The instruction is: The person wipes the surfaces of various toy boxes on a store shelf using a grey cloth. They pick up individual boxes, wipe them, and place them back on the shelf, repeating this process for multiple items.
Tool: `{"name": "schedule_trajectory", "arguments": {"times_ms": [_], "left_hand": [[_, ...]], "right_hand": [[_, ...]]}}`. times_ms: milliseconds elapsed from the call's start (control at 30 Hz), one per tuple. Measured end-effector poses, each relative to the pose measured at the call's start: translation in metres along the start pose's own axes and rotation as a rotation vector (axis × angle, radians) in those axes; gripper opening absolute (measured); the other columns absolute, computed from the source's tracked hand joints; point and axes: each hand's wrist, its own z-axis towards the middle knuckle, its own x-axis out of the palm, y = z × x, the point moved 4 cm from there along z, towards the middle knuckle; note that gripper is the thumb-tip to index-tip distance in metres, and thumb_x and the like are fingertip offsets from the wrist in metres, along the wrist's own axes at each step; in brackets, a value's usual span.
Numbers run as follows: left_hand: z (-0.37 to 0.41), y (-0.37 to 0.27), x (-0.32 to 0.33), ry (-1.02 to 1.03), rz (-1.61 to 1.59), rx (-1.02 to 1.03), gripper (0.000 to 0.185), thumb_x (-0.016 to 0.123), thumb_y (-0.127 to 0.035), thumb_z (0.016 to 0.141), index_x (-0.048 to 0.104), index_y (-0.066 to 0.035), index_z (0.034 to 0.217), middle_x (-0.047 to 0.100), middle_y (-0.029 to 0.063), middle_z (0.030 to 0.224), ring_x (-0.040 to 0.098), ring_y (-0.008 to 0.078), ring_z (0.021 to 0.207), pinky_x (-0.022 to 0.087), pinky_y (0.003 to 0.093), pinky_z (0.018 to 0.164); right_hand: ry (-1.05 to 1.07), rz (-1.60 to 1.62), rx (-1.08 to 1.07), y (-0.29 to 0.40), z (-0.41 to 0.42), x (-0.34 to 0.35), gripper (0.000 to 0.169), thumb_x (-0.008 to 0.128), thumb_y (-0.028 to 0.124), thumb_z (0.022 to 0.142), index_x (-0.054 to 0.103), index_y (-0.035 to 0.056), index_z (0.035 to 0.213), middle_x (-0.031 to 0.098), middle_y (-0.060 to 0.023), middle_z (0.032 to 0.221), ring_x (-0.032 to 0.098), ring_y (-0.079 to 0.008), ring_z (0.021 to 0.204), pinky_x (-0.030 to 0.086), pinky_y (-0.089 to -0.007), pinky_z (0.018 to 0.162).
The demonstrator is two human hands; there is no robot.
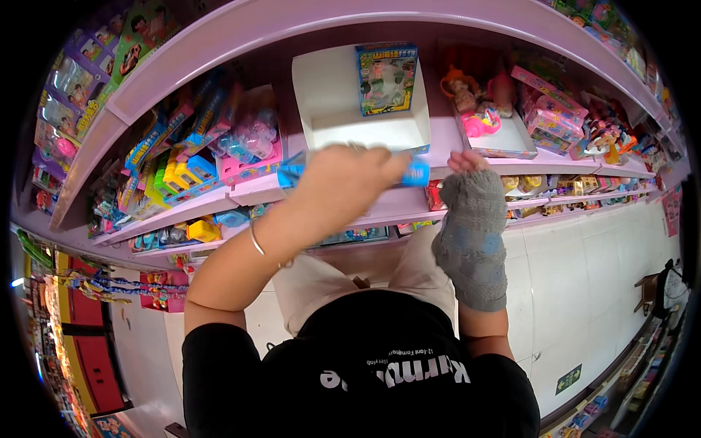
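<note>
My left hand (353,178), blurred by motion, is closed over a blue box (416,174) in front of the shelf edge; the box shows on both sides of the hand. My right hand (470,162) is held up to the right of that box. A grey cloth wrap (475,235) covers its palm and forearm, leaving the curled fingertips bare; whether they hold anything is hidden. Beyond the hands, a white open carton (328,123) stands on the pink shelf, with one boxed toy set (386,79) upright at its right side.
Yellow and blue toy cases (186,174) and a pink tray of clear plastic toys (254,142) stand left. To the right is a tray with pink toys (501,143), beside pink toy boxes (553,126). A lower shelf holds more goods. Far right stands a stool (649,293).
</note>
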Motion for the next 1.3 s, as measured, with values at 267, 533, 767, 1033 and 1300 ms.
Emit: {"name": "schedule_trajectory", "arguments": {"times_ms": [267,533,767,1033,1300], "left_hand": [[-0.026,-0.043,-0.013,-0.107,-0.249,0.021,0.03,0.06,-0.02,0.072,0.051,-0.003,0.096,0.057,0.0062,0.077,0.058,0.0202,0.06,0.044,0.031,0.051],[-0.039,-0.028,0.001,-0.07,-0.655,-0.453,0.034,0.059,-0.025,0.081,0.048,-0.001,0.103,0.059,0.0119,0.089,0.06,0.0193,0.076,0.046,0.0277,0.066],[-0.032,-0.027,0.041,-0.476,-1.582,-0.668,0.037,0.053,-0.017,0.087,0.036,0.004,0.113,0.053,0.0105,0.101,0.052,0.012,0.088,0.043,0.0253,0.077],[-0.03,-0.018,0.057,-0.379,-1.856,-0.852,0.035,0.043,-0.029,0.091,0.044,0.001,0.11,0.057,0.008,0.095,0.056,0.0123,0.079,0.046,0.0247,0.069],[-0.017,-0.033,0.078,-0.467,-2.392,-0.906,0.031,0.044,-0.032,0.088,0.049,-0.005,0.101,0.055,0.0063,0.087,0.055,0.0153,0.074,0.049,0.0282,0.064]], "right_hand": [[0.426,0.02,0.115,-0.001,-0.007,0.036,0.053,0.03,0.043,0.09,0.046,-0.0032,0.109,0.054,-0.0118,0.106,0.047,-0.0169,0.101,0.033,-0.0272,0.087],[0.283,0.421,0.269,0.015,-0.026,0.035,0.043,0.032,0.035,0.092,0.049,-0.0028,0.104,0.057,-0.0129,0.094,0.055,-0.0194,0.088,0.046,-0.0294,0.079],[0.1,0.278,-0.018,0.025,-0.023,0.035,0.04,0.034,0.032,0.092,0.049,-0.003,0.103,0.058,-0.0126,0.091,0.056,-0.0172,0.085,0.046,-0.0282,0.079],[0.096,0.002,-0.084,0.023,-0.018,0.021,0.033,0.04,0.022,0.089,0.045,-0.0008,0.113,0.051,-0.0115,0.109,0.053,-0.0161,0.094,0.042,-0.0296,0.086],[0.396,0.004,0.118,-0.018,-0.057,0.051,0.057,0.044,0.03,0.087,0.023,0.007,0.135,0.044,-0.0092,0.116,0.045,-0.0166,0.104,0.038,-0.0298,0.09]]}}
